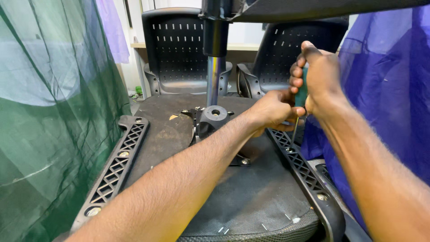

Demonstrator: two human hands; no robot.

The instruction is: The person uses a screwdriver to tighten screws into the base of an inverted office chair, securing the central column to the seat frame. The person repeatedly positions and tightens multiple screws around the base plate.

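Note:
An upturned office chair seat [251, 192] lies in front of me, its fabric underside facing up. My right hand [316, 76] is closed around the green handle of a screwdriver [300, 96], held upright. Its thin shaft runs down to a screw in the right black plastic bracket [304, 172]. My left hand [271, 112] reaches across and steadies the screwdriver shaft just under the handle. The black tilt mechanism [212, 118] with a chrome gas cylinder [213, 78] stands at the seat's middle, left of my hands.
A matching black bracket [116, 166] with screws lies along the seat's left edge. Green netting [49, 112] hangs at the left, blue cloth [389, 89] at the right. Two black perforated chairs [177, 49] stand behind. A dark panel [313, 9] overhangs the top.

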